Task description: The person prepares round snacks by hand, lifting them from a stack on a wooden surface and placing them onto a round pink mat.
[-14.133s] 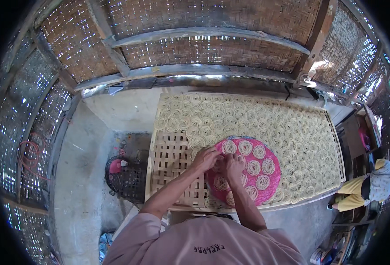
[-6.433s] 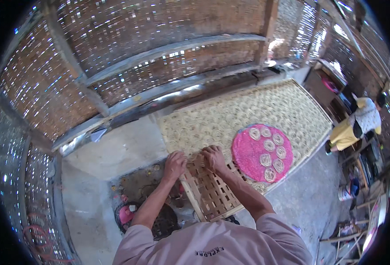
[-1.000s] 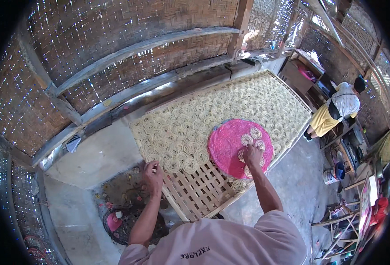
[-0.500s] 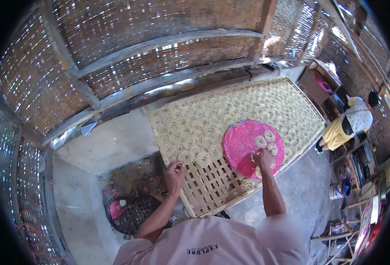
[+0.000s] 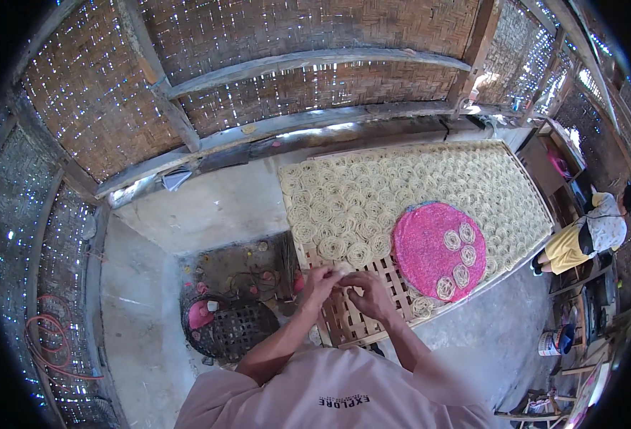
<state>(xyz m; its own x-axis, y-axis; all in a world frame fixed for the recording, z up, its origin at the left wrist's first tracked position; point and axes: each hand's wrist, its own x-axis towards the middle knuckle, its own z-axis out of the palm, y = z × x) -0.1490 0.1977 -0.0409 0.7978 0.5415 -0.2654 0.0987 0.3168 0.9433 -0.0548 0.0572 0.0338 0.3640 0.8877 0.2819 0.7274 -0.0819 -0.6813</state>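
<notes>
Step in hand: we judge it to be handling one noodle nest at the edge of the laid rows.
Left grip: left hand (image 5: pixel 318 284), fingertips closed on a pale noodle nest (image 5: pixel 343 269), mostly hidden by fingers.
Right grip: right hand (image 5: pixel 371 292), fingers bent toward that nest; we cannot tell whether they pinch it.
Under the grip: bare slats of the slatted rack (image 5: pixel 338 314).
Next move: in our judgement, calls for both grips low over the slats and a gentle release, so the strands hold their coil.
Just beyond the grip: laid nests (image 5: pixel 359 252), packed closely to the far edge.
Right of the grip: pink disc (image 5: pixel 426 243) bearing five nests (image 5: pixel 468 254), grouped on its right side.
Left of the grip: dark basket (image 5: pixel 240 329), below rack level.
Farthest right: a co-worker (image 5: pixel 604 227), well apart.
</notes>
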